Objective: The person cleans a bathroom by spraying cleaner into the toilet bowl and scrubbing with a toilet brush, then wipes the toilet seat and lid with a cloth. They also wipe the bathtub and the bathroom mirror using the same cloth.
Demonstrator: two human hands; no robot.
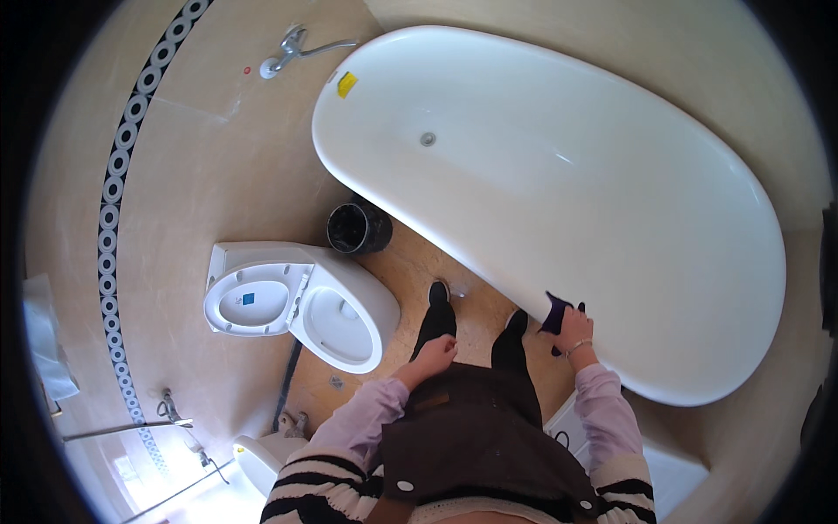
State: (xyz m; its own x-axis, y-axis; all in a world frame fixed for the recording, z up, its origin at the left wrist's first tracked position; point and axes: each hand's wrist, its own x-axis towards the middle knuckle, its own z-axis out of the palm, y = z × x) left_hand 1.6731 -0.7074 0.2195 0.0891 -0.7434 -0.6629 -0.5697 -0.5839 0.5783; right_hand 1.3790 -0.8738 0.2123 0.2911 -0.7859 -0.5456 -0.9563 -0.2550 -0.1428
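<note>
My right hand [575, 331] presses a dark purple cloth [556, 314] against the near rim of a white bathtub [517, 177]. Part of the cloth hangs down the tub's outer side, and some of it is hidden under the fingers. In front of my dark apron [471, 426], my left hand [433, 357] hovers with its fingers curled in and nothing visible in them. The tub has a round drain [427, 139] in its floor and a yellow sticker [347, 84] at its far left end.
To my left stands a white toilet [344, 327] with its lid raised. A black bin [360, 227] sits between toilet and tub. On the wall is a chrome mixer tap [291, 49]. A white basin [255, 462] is at lower left, and a white box-shaped object [674, 471] lies behind my right arm.
</note>
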